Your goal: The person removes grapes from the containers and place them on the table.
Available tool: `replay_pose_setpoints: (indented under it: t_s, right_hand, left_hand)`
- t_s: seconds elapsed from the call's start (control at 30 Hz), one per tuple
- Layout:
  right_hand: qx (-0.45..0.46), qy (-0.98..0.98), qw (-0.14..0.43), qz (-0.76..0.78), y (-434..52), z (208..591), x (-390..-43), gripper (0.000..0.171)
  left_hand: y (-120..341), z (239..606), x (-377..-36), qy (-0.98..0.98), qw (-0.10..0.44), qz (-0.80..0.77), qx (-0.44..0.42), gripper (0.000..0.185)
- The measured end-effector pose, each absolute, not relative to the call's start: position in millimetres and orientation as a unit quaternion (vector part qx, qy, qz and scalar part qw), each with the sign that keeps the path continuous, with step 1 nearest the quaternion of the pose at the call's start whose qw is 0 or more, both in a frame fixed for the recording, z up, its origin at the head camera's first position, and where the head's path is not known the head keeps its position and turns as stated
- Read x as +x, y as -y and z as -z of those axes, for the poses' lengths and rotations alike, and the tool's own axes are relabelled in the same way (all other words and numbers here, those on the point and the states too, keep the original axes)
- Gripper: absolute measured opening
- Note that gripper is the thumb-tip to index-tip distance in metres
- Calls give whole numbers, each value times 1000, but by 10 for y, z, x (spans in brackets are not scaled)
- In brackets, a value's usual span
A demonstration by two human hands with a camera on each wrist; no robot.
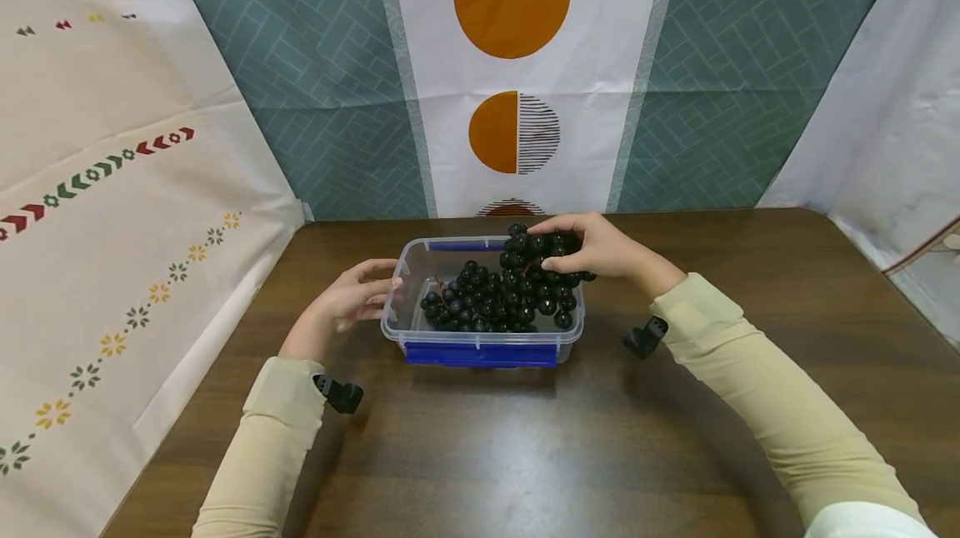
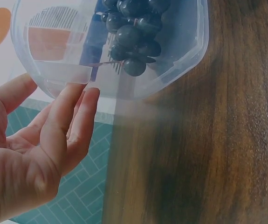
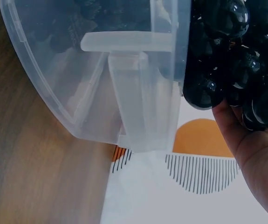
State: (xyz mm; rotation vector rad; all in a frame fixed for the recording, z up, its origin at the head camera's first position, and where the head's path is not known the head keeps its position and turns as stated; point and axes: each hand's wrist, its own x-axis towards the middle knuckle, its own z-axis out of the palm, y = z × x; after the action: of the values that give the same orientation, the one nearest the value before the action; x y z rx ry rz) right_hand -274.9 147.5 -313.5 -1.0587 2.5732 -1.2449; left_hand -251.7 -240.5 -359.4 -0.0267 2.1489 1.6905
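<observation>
Closest to the person are two sleeves in a pale yellow color, with a small black camera strapped at each wrist. They rest over a dark brown wooden table (image 1: 525, 455).

A bit farther in sits a clear plastic box (image 1: 480, 336) with blue clips on its near and far sides. Its long side runs from left to right across the table. It stands flat with its open top facing up.

The left hand (image 1: 347, 301) is at the left end of the box. Its fingers are straight and loose, and the fingertips (image 2: 80, 95) touch the box's rim there. It is not gripping anything.

Inside the box lies a bunch of dark grapes (image 1: 495, 298). The bunch stretches from the near left up to the far right corner.

The right hand (image 1: 592, 246) is at that far right corner. Its fingers curl around the top end of the bunch and hold it.

Behind the table hangs a cloth with orange circles (image 1: 512, 22).
</observation>
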Motion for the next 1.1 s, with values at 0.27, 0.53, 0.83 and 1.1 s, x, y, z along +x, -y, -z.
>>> replay_pose_setpoints:
  t_s: [0.27, 0.53, 0.83, 1.1]
  right_hand:
    - [-341, -844, 42, 411, -1521, 3052, -2722, 47]
    - [-343, -841, 35, 416, -1572, 3017, -2688, 48]
    - [-334, -848, 18, 412, -1641, 2987, -2671, 48]
    - [-331, -849, 14, 411, -1719, 2969, -2684, 47]
  left_hand:
    - [2394, 3589, -2497, -771, 199, -605, -9, 63]
    - [2402, 3607, -2512, -768, 201, -608, -8, 63]
    - [2406, 3610, -2515, -764, 204, -612, -10, 64]
    - [2409, 3618, -2524, -761, 208, -614, -11, 64]
